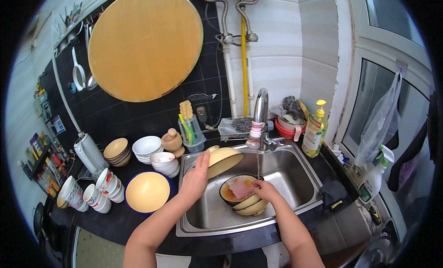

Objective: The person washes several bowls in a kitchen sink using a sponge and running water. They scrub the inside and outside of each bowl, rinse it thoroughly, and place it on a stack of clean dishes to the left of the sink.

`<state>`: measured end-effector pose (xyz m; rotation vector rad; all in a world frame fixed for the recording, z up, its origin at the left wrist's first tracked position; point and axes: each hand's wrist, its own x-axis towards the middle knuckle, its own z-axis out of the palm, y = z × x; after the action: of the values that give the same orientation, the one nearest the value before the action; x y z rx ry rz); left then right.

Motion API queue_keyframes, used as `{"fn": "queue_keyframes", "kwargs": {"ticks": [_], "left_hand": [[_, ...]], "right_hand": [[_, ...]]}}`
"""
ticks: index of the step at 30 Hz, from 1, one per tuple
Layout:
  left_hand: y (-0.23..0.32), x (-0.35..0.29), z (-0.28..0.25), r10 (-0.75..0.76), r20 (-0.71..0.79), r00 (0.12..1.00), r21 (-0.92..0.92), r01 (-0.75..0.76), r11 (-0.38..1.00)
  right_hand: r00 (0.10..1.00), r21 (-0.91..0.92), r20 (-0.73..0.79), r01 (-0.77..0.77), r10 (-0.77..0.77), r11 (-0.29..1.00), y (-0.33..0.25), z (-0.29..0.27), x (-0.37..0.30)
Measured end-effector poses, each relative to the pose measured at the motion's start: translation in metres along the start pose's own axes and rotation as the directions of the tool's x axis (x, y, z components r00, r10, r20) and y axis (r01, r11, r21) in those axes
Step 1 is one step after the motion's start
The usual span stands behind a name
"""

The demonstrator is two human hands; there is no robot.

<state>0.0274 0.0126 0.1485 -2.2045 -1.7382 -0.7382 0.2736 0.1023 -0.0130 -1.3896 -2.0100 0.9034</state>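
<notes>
My left hand [196, 178] is closed on a yellow enamel bowl [224, 162], held tilted above the left side of the sink; part of its grip is hidden. Down in the sink, my right hand [266, 191] pinches the end of a wet pink cloth [240, 190]. The cloth lies in a dark-rimmed bowl [227, 196] holding orange, murky water. Against that bowl lean yellow bowls [251, 208], tilted, just below my right fingers. From the chrome faucet [261, 106] water runs down close to my right hand.
Around the work is a steel sink [295, 175]. Left on the black counter stand a blue-rimmed yellow basin [147, 192], white bowls [147, 146], stacked cups [98, 199] and a utensil holder [193, 135]. A yellow soap bottle [315, 132] and red basin [289, 131] stand behind the sink's right corner.
</notes>
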Motion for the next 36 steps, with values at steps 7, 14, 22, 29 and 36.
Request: {"fn": "queue_keyframes", "kwargs": {"ticks": [7,14,22,29,36], "left_hand": [[-0.009,-0.022,-0.026,0.032,-0.049,0.998,-0.012,-0.032,0.999],[-0.048,-0.043,-0.077,-0.304,-0.214,0.928,-0.241,0.252,0.937],[-0.136,-0.099,-0.123,-0.737,-0.192,0.648,-0.517,0.572,0.637],[-0.167,-0.133,-0.120,-0.882,-0.022,0.471,-0.311,0.835,0.454],[-0.167,-0.145,-0.117,-0.775,-0.200,0.600,0.162,0.800,0.577]], "right_hand": [[1.000,0.035,-0.012,0.014,-0.014,0.999,0.002,-0.001,-0.002],[1.000,0.060,-0.014,0.026,-0.025,0.998,0.002,0.000,-0.006],[0.999,0.048,-0.023,0.046,-0.045,0.998,0.000,-0.002,-0.006],[0.998,0.055,-0.018,0.057,-0.056,0.997,0.008,0.000,-0.003],[0.999,0.025,-0.017,0.045,-0.045,0.999,0.009,0.001,-0.003]]}}
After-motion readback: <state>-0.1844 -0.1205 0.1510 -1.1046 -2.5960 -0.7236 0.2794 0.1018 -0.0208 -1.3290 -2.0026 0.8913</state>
